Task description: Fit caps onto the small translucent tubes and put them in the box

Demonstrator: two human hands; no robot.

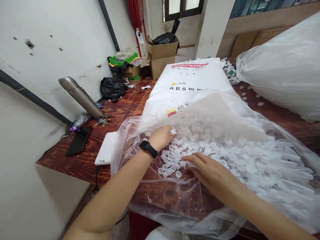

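Note:
A clear plastic bag [127,136] lies spread on the table with a heap of small translucent white plastic caps [240,162] in it. My left hand [161,137], with a black watch on the wrist, reaches into the bag at the heap's left end. Its fingers are curled, and one white cap [173,132] shows at the fingertips. Over the near edge of the heap, my right hand [211,171] has its fingers stretched toward the loose caps, the thumb apart below them. Whether its fingertips touch a cap is hard to see.
Behind the heap lies a big white printed sack [192,76]. A power bank [107,148], phone [78,141], keys [103,120] and steel flask [81,96] sit left. Farther back are a black bag [113,88] and carton [162,58]; a bulging white bag [282,70] stands right.

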